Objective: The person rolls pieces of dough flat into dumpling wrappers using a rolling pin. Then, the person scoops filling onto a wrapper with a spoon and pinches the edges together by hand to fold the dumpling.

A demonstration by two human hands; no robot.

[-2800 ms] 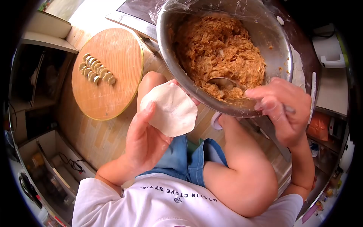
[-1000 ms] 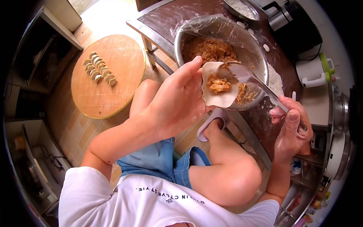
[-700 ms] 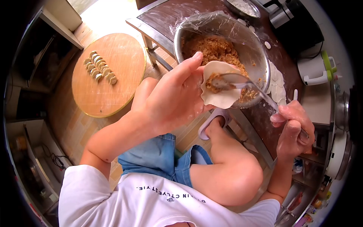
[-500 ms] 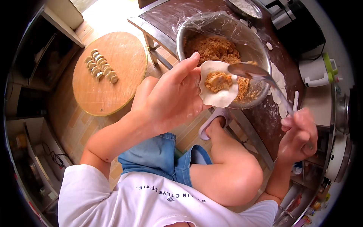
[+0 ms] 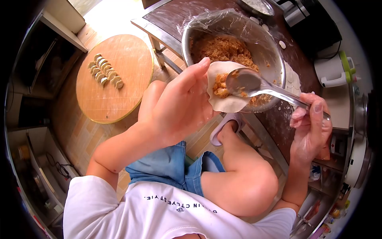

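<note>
A round dough wrapper (image 5: pixel 229 104) rests on the fingers of my left hand (image 5: pixel 181 103), whose thumb points up along its edge. Orange-brown filling (image 5: pixel 220 85) lies on the wrapper. My right hand (image 5: pixel 312 125) grips the handle of a metal spoon (image 5: pixel 243 83), and the spoon's bowl is over the filling, covering part of it. Behind the wrapper stands a large steel bowl (image 5: pixel 275 71) with a mass of the same filling (image 5: pixel 227 49) in it and plastic film (image 5: pixel 203 20) over its far rim.
On the left, a round wooden board (image 5: pixel 115 101) holds rows of dumplings (image 5: pixel 105 71). The dark table (image 5: pixel 278 127) bears flat wrappers (image 5: pixel 293 79), a dish of flour (image 5: pixel 258 6) and a black appliance (image 5: pixel 312 30). A white and green appliance (image 5: pixel 332 71) stands at the right.
Filling from the steel bowl is now on the wrapper. Most recently the spoon has come down from the wrapper's right side to over the filling. My left hand has stayed nearly still.
</note>
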